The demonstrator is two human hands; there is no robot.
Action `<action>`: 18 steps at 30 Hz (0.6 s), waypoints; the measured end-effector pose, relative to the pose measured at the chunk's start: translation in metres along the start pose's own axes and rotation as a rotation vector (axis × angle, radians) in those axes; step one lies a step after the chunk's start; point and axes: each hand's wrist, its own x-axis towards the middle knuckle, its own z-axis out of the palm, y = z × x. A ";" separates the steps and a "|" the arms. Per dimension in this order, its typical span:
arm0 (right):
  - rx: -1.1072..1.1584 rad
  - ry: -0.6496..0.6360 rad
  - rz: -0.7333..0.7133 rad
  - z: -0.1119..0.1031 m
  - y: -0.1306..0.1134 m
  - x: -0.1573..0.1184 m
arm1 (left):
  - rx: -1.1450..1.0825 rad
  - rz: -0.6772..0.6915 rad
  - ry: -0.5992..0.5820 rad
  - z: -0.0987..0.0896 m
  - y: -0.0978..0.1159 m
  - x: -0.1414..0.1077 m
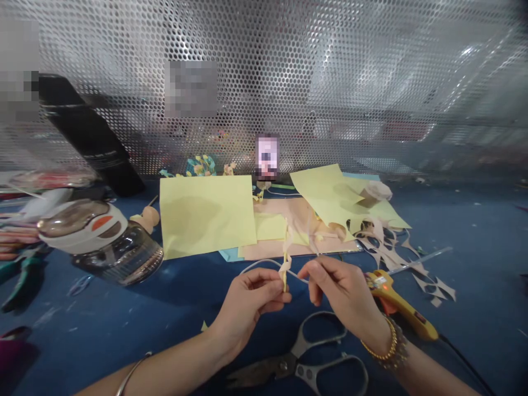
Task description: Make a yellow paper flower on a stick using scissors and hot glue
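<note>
Between the fingertips of my left hand [258, 297] is a thin upright yellow stick [284, 250] with a pale paper strip [285, 266] wound around it. My right hand [338, 289] is just to its right, thumb and index finger pinched together; what they hold, if anything, is too small to tell. A white cord [264, 263] passes behind both hands. Metal scissors [295, 363] lie below the hands, blades to the left. Right of my right hand lies a yellow glue gun [406, 311] with a small orange light.
Yellow sheets [208, 214] and pink paper [284, 206] lie ahead, with cut paper scraps [391, 247] at right. A glass jar [119, 242] and green-handled pliers [25, 278] are at left. A perforated metal screen [247, 66] stands at the back, a phone [267, 157] before it.
</note>
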 end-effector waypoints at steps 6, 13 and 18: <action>-0.182 0.042 -0.172 0.004 0.004 0.002 | -0.001 -0.012 -0.005 -0.001 -0.002 0.000; -0.212 0.050 -0.233 0.002 0.003 0.002 | 0.030 -0.003 -0.015 -0.002 -0.003 0.000; -0.220 0.030 -0.247 0.001 0.004 0.002 | 0.034 -0.004 -0.022 -0.002 -0.003 0.001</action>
